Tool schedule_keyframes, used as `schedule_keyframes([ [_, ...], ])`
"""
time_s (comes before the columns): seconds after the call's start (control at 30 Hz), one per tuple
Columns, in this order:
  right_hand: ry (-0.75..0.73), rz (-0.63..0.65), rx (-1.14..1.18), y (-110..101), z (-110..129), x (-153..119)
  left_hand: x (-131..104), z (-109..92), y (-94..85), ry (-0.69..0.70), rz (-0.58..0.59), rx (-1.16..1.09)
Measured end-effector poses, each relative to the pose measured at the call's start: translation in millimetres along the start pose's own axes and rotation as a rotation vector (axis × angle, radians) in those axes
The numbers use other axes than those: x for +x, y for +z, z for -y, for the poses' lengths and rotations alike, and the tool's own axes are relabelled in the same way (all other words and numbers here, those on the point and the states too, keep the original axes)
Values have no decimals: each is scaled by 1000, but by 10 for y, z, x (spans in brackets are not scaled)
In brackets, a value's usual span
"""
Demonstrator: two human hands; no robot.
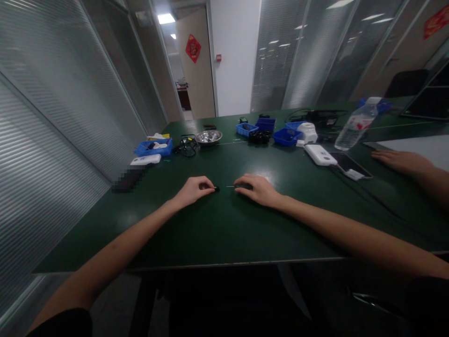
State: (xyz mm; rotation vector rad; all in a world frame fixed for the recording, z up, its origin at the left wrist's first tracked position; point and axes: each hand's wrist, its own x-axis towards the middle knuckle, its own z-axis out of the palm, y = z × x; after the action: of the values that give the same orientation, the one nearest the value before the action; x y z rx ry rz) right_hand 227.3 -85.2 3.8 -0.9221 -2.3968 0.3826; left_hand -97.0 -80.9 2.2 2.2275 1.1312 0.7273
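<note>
Over the middle of the green table (pixel 224 234), my left hand (pixel 193 191) is closed in a pinch on a small black piece (pixel 216 188), too small to name. My right hand (pixel 257 188) wraps round the dark handle of a screwdriver (pixel 242 186). Its thin metal shaft points left toward the black piece, and a short gap separates the two. Both forearms rest low over the table, coming in from the near edge. My right fingers hide part of the handle.
A metal bowl (pixel 209 137) and a blue tray (pixel 154 147) stand at the back left, with blue bins (pixel 287 136) behind the middle. To the right are a white power bank (pixel 320 155), a phone (pixel 351 164), a bottle (pixel 356 124) and another person's hand (pixel 403 161).
</note>
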Motion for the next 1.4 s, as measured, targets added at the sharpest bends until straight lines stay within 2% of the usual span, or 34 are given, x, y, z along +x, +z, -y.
schedule_keyframes([
  [0.07, -26, -17, 6, -7, 38, -17, 19, -200, 229, 77, 16, -51],
  [0.17, -63, -6, 12, -5, 72, -45, -7, -331, 363, 122, 12, -59],
  [0.33, -88, -3, 5, 25, 61, -61, -48, -339, 312, 119, 16, -13],
  [0.53, -96, -9, -8, 34, 59, -57, -49, -343, 303, 194, -2, 68],
  [0.8, -98, 11, -61, 22, 72, -59, -79, -286, 305, 230, -25, 52],
  [1.1, -175, 79, -76, 42, 76, -59, -104, -244, 320, 289, -48, 32],
  [1.4, -253, 139, -82, 83, 120, -51, -51, -309, 363, 192, 8, -108],
])
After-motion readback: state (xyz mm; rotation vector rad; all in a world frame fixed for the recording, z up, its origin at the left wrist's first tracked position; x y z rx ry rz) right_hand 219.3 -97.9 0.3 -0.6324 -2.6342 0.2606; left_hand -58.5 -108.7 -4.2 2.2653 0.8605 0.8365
